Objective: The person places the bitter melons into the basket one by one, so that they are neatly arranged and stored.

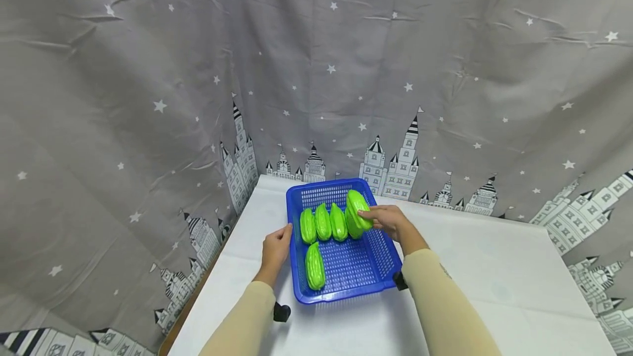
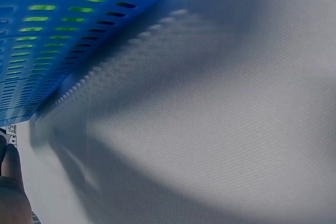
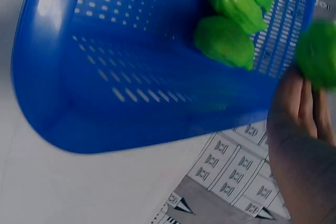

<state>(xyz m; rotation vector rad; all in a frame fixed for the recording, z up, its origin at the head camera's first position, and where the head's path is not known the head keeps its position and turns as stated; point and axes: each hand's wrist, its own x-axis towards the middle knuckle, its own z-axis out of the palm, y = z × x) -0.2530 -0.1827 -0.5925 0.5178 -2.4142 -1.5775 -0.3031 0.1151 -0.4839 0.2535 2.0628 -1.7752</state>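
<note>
A blue plastic basket with slotted walls stands on the table. Inside, several bright green ridged bitter melons lie side by side along the back, and a single bitter melon lies at the front left. My right hand grips another bitter melon by its near end, over the right end of the back row and partly covering the one beneath. In the right wrist view this held melon is at the right edge, above the rim. My left hand holds the basket's left rim.
White cloth covers the table. Behind it and on the left hangs a grey curtain printed with stars and castles. A black wrist strap piece shows at the left sleeve.
</note>
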